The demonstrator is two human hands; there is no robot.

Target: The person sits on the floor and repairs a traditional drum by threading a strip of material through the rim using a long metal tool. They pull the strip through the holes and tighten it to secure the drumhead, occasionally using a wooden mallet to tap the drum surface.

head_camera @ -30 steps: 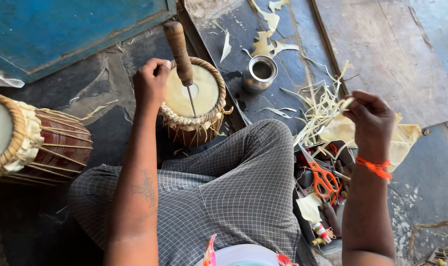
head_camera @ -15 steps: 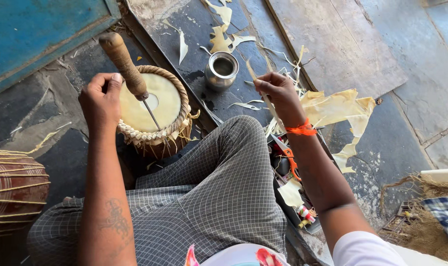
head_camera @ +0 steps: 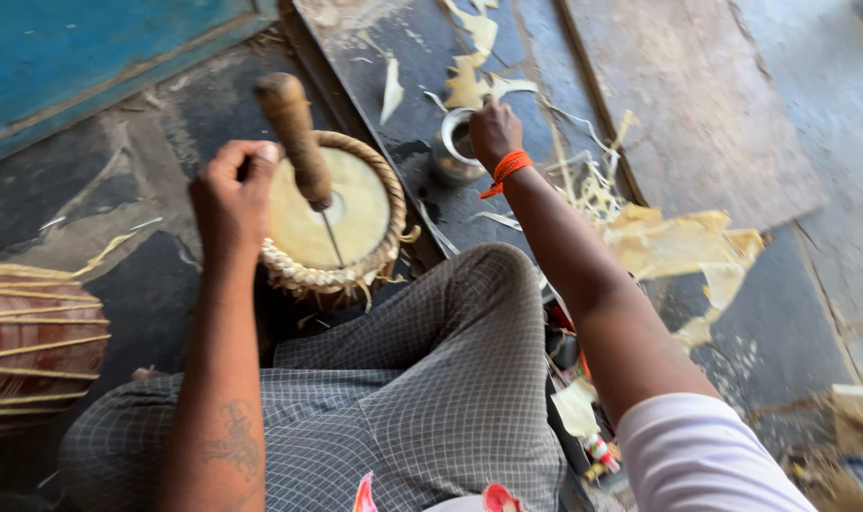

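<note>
The left hand (head_camera: 230, 194) was closed in a fist on the rim of a small drum (head_camera: 332, 228), beside an awl (head_camera: 299, 142) standing in its skin. The right hand (head_camera: 493, 128) reached forward, fingers curled over a steel cup (head_camera: 450, 147) whose contents were hidden. Hide scraps (head_camera: 678, 246) lay to the right, a larger drum (head_camera: 28, 346) to the left.

A wood-handled awl (head_camera: 299, 142) stands upright in the rope-rimmed drum's (head_camera: 332, 223) pale skin.

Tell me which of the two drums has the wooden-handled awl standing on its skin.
The small drum beside the left hand; the reddish drum at the left edge has no tool.
</note>
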